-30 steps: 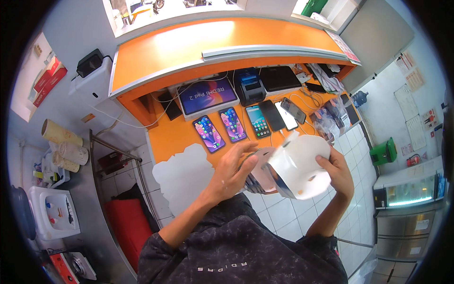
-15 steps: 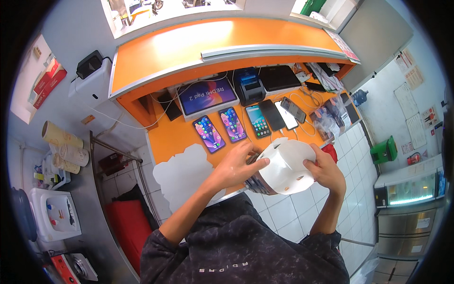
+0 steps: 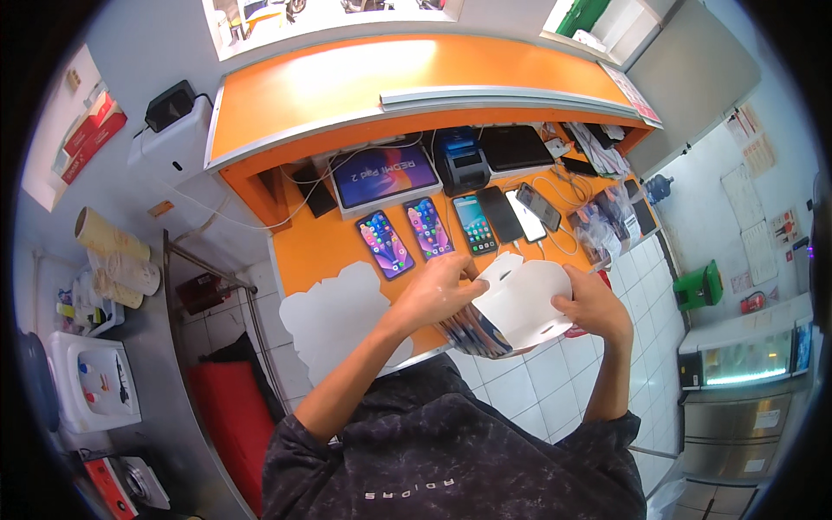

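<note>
Both hands hold a folded paper carton (image 3: 520,303) in front of my chest. It is white inside, with dark printed outer sides that look layered, and its upper flaps have slots. My left hand (image 3: 440,295) is closed on its left side, the thumb lying along the rim. My right hand (image 3: 596,305) pinches the right wall, thumb inside and fingers behind, partly hidden. Left of the carton, flat white die-cut carton sheets (image 3: 334,316) lie at the orange table's front edge, partly under my left forearm.
Several phones stand out on the orange table (image 3: 334,260), including a purple-screened phone (image 3: 386,244). Behind them are a tablet box (image 3: 386,178), a small black printer (image 3: 464,160) and loose cables. A red seat (image 3: 225,399) and a metal counter (image 3: 186,416) are at the left.
The carton's round opening has become more angular, its inner wall flatter and its flaps turned. Both hands keep hold, the right slightly shifted. The view has moved a little.
</note>
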The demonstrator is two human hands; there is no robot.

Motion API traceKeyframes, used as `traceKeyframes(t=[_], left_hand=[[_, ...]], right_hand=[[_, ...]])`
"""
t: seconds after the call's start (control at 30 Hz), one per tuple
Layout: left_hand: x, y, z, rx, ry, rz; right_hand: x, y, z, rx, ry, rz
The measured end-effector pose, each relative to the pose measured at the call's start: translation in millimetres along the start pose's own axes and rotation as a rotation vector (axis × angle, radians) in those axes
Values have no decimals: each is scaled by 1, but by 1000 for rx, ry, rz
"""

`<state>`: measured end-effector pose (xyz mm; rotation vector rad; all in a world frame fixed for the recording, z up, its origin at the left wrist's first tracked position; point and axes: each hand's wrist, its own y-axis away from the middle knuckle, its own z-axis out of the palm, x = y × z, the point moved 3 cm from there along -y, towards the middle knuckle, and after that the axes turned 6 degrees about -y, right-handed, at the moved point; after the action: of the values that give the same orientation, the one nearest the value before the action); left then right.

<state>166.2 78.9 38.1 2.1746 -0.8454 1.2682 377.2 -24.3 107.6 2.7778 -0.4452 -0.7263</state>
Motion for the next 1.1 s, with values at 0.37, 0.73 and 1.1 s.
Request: traceKeyframes(t=[0.37,0.73,1.1], left_hand=[[5,6,-1,-37,48,-34],[-1,1,7,-41,5,108],[1,6,4,-21,12,87]], right_hand=[[1,4,10,207,-290,3],[11,-8,0,170,-339,-44],[17,-16,3,146,-491,-121]])
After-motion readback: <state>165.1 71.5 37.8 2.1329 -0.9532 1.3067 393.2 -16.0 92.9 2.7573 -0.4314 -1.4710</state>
